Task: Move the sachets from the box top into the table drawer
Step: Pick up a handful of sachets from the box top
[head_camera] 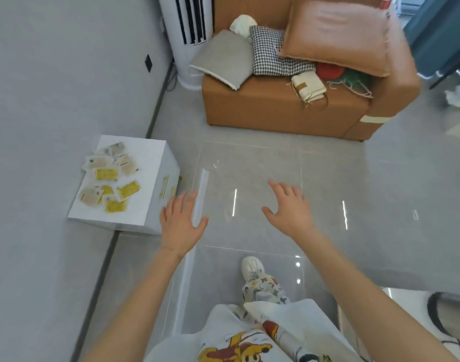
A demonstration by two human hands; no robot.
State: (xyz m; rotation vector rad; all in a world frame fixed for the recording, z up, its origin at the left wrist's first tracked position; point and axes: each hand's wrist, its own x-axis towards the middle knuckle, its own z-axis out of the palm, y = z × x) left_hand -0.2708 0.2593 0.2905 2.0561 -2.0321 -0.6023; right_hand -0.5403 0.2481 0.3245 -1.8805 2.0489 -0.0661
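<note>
Several sachets (111, 176), some yellow and some beige, lie scattered on the top of a white box (147, 163) against the left wall. The box's right face carries gold handles (166, 185). A transparent table (249, 163) stands in front of me, its edges showing as pale lines; no drawer can be made out on it. My left hand (180, 222) hovers open at the table's left edge, just right of the box. My right hand (289, 207) is spread open over the transparent top. Neither hand holds anything.
An orange-brown sofa (275, 111) piled with cushions and a small bag stands beyond the table. A white tower appliance (189, 35) fills the corner. The grey wall (53, 100) runs along the left. My leg and shoe (252, 270) show through the table.
</note>
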